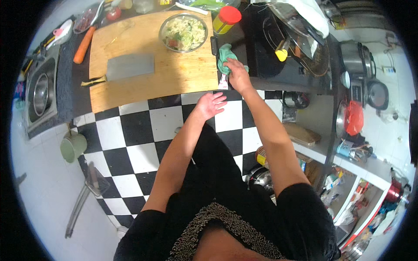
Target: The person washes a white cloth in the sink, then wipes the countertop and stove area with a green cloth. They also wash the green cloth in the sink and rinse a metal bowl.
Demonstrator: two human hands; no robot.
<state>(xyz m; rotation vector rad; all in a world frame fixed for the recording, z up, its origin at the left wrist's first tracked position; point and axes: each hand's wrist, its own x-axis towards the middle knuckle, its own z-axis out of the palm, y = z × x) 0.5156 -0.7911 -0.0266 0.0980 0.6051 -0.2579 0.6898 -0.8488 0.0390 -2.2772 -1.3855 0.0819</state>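
Note:
My right hand (238,75) rests its fingers on a crumpled green cloth (226,59) on the dark counter, just right of the cutting board. My left hand (211,105) is held palm up with spread fingers in front of the counter edge, and nothing is in it. On the wooden cutting board (140,36) stand a metal bowl of chopped vegetables (184,32), at its far right, and a cleaver (130,66) lying flat at the left. A jar with a red lid (226,20) is behind the cloth. A small pink and white item (223,82) lies by the counter edge.
A carrot (85,44) lies left of the board, near a tomato (113,14). The sink (42,88) with a metal bowl is at the far left. A wok lid (290,19) and a yellow-capped bottle (281,52) are on the right, by the stove. Shelves hold cookware and bags.

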